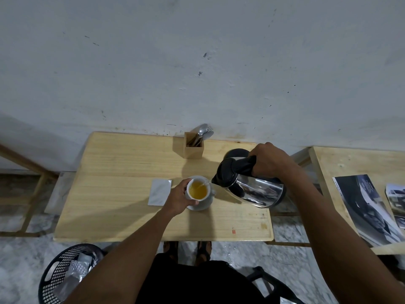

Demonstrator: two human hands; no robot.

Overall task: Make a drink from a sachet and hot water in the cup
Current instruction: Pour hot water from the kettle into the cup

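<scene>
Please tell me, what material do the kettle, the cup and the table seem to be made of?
Kettle: polished metal body, probably stainless steel, since it mirrors the room; its lid and handle look like matte black plastic.
Cup: glossy white, likely ceramic or porcelain, like the saucer under it.
Table: pale wood with visible grain, seemingly unpainted.

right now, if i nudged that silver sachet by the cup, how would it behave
The sachet lies flat and thin on the table, so it is probably light, would likely slide, and cannot roll. Its foil-like sheen suggests it would flex rather than stay stiff.
</scene>
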